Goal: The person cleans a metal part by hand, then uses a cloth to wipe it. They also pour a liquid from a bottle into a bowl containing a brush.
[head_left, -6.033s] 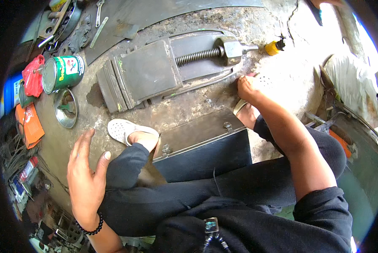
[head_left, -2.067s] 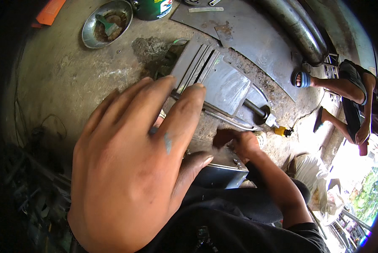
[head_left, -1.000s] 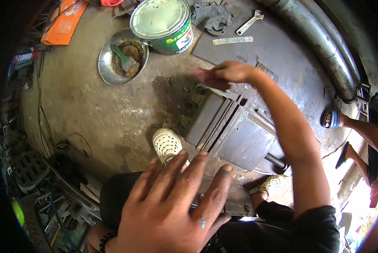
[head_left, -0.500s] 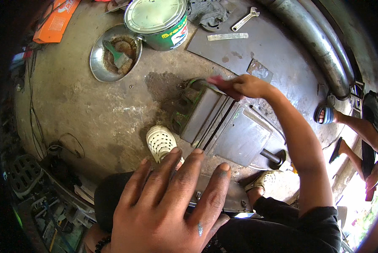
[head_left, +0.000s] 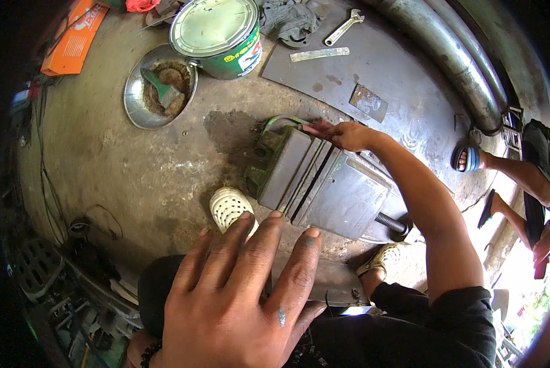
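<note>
A large machine vise with grey metal faces and a green-painted end lies on the floor before me, its threaded screw at the right. At the far end of its jaw gap, my right hand is closed on a dark red folded piece, pressed against the vise's edge. Whether that piece is cloth or abrasive sheet, I cannot tell. My left hand is in the foreground, back up, fingers spread and dirty, holding nothing. Its fingertips appear just short of the vise's near corner.
A metal bowl holds a green-handled brush. Beside it stands a green lidded bucket. An adjustable wrench, a metal strip and a small plate lie on sheet metal. Another person's sandalled foot is at right.
My right hand has come nearer and slightly left, bringing the dark red piece lower against the vise's far edge. My left hand stays spread. The whole view has shifted slightly.
</note>
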A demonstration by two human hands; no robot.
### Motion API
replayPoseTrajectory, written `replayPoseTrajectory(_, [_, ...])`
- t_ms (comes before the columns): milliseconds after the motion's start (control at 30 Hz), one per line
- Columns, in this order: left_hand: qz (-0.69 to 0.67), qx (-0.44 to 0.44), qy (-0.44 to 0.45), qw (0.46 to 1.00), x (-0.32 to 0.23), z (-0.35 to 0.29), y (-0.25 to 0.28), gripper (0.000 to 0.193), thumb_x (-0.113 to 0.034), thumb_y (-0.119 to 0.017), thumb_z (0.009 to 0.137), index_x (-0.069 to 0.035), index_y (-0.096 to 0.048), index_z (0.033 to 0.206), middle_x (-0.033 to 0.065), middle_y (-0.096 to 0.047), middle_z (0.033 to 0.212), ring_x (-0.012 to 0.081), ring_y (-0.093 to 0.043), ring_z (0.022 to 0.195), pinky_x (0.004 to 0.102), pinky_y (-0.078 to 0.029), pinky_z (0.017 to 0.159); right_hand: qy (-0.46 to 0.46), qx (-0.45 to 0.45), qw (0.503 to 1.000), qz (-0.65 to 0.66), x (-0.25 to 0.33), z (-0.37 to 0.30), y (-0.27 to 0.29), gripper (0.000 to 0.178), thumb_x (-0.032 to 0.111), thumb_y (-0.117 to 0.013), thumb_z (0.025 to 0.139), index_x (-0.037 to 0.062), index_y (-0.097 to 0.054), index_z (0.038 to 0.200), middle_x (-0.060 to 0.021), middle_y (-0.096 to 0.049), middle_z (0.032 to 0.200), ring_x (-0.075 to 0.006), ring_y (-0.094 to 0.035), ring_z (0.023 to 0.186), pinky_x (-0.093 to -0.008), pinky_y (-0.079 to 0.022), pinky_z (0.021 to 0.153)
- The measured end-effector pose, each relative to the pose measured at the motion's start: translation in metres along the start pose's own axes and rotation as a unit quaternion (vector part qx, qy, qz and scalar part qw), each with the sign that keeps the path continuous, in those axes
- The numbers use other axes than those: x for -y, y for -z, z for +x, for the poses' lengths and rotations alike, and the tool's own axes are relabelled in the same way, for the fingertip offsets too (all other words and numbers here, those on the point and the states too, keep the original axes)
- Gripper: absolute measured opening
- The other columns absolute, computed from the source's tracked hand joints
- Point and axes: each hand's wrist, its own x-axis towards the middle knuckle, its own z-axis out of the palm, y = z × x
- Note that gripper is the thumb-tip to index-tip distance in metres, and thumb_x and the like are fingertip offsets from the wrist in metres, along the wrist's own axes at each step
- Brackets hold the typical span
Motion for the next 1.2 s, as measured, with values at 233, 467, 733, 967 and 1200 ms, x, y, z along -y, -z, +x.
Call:
replayPoseTrajectory(233, [0.030,-0.013,-0.009,0.999,-0.007,-0.001,-0.007,0.066,-0.037,-0.076,0.072,-0.003,-0.059,0.126,0.0237,-0.056,0.124,0.0439,-0.056,0.111,0.0519,-0.044,0.097,-0.025,-0.101,0.965,0.242,-0.009,-0.002,-0.005,0.033,0.017,-0.050,0.084,0.0009,-0.069,0.106,-0.0208,-0.071,0.098,-0.0342,-0.069,0.086,-0.0413,-0.054,0.083])
replayPoseTrajectory(467, [0.045,-0.017,-0.001,0.999,-0.020,-0.001,-0.013,0.067,-0.038,-0.074,0.072,0.000,-0.058,0.125,0.0254,-0.055,0.124,0.0454,-0.056,0.111,0.0511,-0.044,0.097,-0.125,-0.116,0.978,0.122,-0.021,-0.036,-0.011,0.041,0.015,-0.049,0.086,0.0130,-0.067,0.122,-0.0169,-0.070,0.105,-0.0257,-0.067,0.096,-0.0356,-0.051,0.090])
replayPoseTrajectory(733, [0.064,0.011,-0.005,0.998,-0.038,0.004,-0.018,0.068,-0.038,-0.069,0.076,0.003,-0.053,0.129,0.0266,-0.055,0.126,0.0458,-0.054,0.115,0.0501,-0.042,0.100,-0.175,0.096,0.956,0.214,-0.102,-0.059,-0.073,0.041,0.042,-0.047,0.089,0.0079,-0.068,0.097,-0.0075,-0.066,0.088,-0.0200,-0.062,0.078,-0.0384,-0.054,0.065])
replayPoseTrajectory(967, [0.115,-0.050,-0.083,0.989,-0.001,0.003,-0.042,0.057,-0.031,-0.069,0.081,-0.007,-0.056,0.132,0.0184,-0.059,0.125,0.0373,-0.057,0.115,0.0425,-0.048,0.094,-0.169,0.258,0.951,-0.015,-0.235,-0.169,-0.143,0.029,0.028,-0.060,0.081,0.0016,-0.071,0.085,-0.0142,-0.070,0.076,-0.0246,-0.064,0.068,-0.0406,-0.050,0.063])
replayPoseTrajectory(1200, [0.112,-0.025,-0.115,0.987,-0.002,0.004,-0.037,0.055,-0.031,-0.067,0.086,-0.006,-0.054,0.134,0.0184,-0.058,0.129,0.0370,-0.056,0.118,0.0417,-0.047,0.097,-0.206,-0.018,0.946,0.248,-0.174,-0.224,-0.113,0.035,0.024,-0.050,0.088,-0.0023,-0.065,0.106,-0.0122,-0.069,0.086,-0.0208,-0.063,0.082,-0.0349,-0.049,0.078])
